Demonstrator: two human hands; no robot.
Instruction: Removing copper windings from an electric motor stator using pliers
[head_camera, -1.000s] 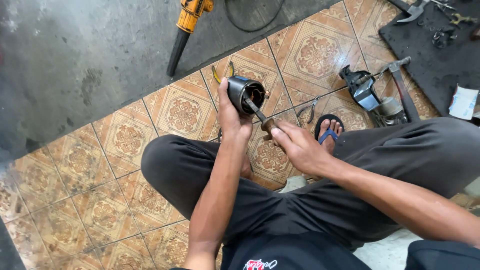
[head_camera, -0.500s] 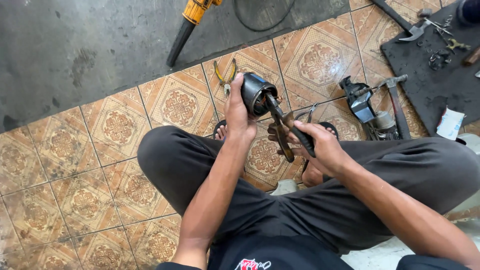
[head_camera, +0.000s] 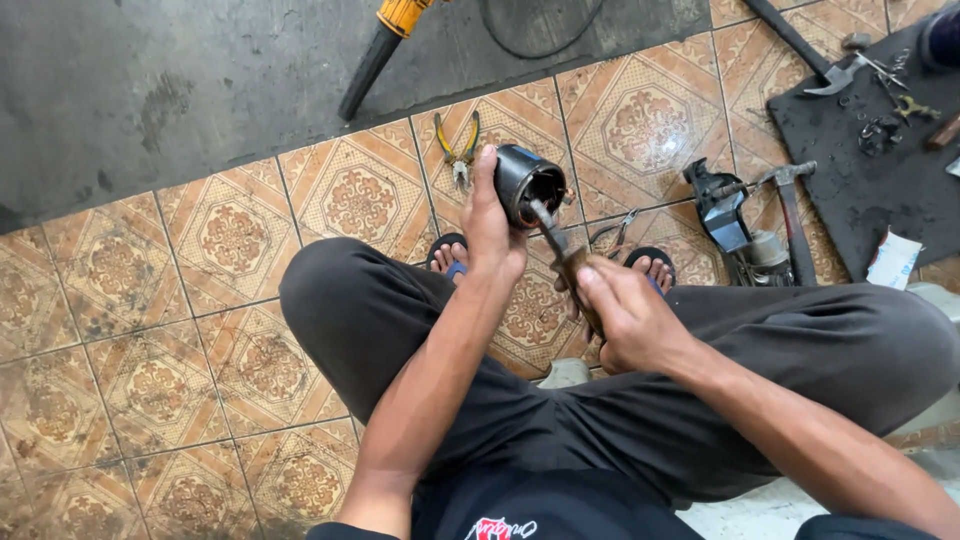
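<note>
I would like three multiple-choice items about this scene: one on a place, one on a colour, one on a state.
1. Where do the pliers lie?
A. on the tiled floor
B. on the black mat
C. on the person's lap

2. What colour are the plier handles?
A. red
B. yellow
C. blue

3. The screwdriver tip is
A. inside the black cylinder
B. lying on the floor
C. in a pocket

Key: 1 A, they rest on a patterned tile; 2 B, the handles show yellow; 3 A, the shaft enters the cylinder's open end, the right hand on its handle.
</note>
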